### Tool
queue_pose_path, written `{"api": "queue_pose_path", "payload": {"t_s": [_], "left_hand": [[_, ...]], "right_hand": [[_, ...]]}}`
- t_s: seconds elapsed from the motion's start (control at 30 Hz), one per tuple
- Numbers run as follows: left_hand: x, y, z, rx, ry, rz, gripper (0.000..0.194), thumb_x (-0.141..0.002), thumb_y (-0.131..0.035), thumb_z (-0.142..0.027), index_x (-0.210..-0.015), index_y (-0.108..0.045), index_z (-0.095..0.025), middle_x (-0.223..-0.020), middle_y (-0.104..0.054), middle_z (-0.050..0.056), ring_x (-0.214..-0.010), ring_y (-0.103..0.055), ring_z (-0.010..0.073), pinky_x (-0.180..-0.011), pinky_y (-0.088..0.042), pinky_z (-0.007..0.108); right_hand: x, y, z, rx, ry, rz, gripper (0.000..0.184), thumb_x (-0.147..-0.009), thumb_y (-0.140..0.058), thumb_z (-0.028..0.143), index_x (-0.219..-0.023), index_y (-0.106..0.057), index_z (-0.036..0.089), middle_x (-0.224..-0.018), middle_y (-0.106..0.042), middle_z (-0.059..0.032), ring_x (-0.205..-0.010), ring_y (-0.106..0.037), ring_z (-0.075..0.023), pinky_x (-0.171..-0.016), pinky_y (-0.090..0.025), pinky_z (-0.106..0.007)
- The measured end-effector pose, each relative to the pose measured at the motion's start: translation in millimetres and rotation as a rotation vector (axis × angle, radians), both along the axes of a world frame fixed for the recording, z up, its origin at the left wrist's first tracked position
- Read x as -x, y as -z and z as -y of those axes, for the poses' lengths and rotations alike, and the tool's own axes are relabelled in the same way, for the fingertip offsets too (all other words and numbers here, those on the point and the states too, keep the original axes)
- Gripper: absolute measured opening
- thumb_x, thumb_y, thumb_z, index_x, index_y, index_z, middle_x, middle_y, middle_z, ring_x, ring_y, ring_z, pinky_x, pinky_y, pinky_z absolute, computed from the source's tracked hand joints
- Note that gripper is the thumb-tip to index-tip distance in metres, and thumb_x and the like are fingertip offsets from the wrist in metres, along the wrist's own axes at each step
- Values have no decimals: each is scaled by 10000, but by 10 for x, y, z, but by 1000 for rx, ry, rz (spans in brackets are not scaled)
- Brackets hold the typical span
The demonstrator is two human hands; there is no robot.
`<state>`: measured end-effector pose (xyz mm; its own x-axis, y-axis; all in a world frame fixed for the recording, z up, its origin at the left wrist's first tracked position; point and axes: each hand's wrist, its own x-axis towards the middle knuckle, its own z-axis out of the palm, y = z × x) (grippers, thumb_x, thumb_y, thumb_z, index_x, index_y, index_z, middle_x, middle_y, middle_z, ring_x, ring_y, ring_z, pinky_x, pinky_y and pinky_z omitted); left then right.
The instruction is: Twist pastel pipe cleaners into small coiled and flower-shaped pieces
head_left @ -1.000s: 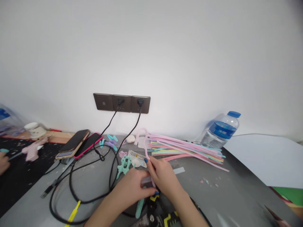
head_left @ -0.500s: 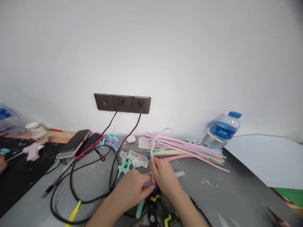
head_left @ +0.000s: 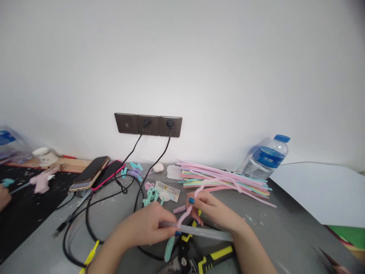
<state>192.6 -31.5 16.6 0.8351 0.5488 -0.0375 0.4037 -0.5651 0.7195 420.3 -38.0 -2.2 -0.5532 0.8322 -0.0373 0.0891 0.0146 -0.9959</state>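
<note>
My left hand (head_left: 148,226) is closed around one end of a clear, pale stick (head_left: 205,233) that lies across in front of me. My right hand (head_left: 212,211) pinches a pink pipe cleaner (head_left: 196,198) that is wound round the stick and trails off to the right. Both hands hover just above the grey table (head_left: 114,224). Under them lie black and yellow pliers (head_left: 199,258).
A bundle of pastel pipe cleaners (head_left: 228,179) lies behind the hands, a water bottle (head_left: 265,158) at the right. Two phones (head_left: 97,173) with black cables (head_left: 85,224) lie left, below wall sockets (head_left: 148,124). Another person's hand (head_left: 3,196) and a pink glue gun (head_left: 41,180) show at far left.
My hands have drawn apart and toward me, uncovering the clear stick. The pipe cleaner's free end has swung from upright down to the right. The pliers show more.
</note>
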Motion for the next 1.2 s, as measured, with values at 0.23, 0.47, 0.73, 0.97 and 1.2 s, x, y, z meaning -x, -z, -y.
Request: {"api": "queue_pose_path", "payload": {"t_s": [0.23,0.47,0.73,0.97,1.2], "left_hand": [[105,-94,-20,273,35,259,493,-879,-483,-537,-801,-742,-125,-500,-361,-46,-462,-273,78,-457,-192,221],[-93,123,-68,434,-452,690,424,-870,-499,-535,-770,-629,-144,-522,-268,-76,-467,-193,74,-451,-153,211],[-121,222,-133,-18,-763,452,336,-898,-446,-432,-823,-612,-150,-589,-473,-28,-524,-387,114,-510,-282,219],[-49,208,-137,-313,-535,-63,281,-939,-382,-311,-871,-624,-185,-673,-625,29,-637,-570,176,-586,-313,245],[60,19,-75,-257,-241,-123,294,-934,-434,-311,-748,-620,-178,-635,-580,-10,-607,-499,133,-570,-269,222]], "right_hand": [[61,45,5,25,106,-204,444,-834,-569,568,-884,-716,152,-575,-583,2,-490,-528,-108,-457,-420,-204],[226,70,-102,-406,577,-28,145,-796,-627,294,-742,-704,183,-585,-625,-5,-443,-516,-127,-446,-410,-237],[358,-4,9,-748,457,169,144,-885,-562,214,-754,-616,189,-687,-603,-23,-619,-538,-144,-578,-398,-244],[235,-90,48,-597,283,229,144,-898,-558,278,-814,-641,195,-734,-648,-37,-659,-588,-164,-604,-441,-250],[50,-210,61,-459,270,131,146,-863,-626,277,-744,-654,197,-687,-696,-32,-695,-641,-182,-661,-488,-278]]}}
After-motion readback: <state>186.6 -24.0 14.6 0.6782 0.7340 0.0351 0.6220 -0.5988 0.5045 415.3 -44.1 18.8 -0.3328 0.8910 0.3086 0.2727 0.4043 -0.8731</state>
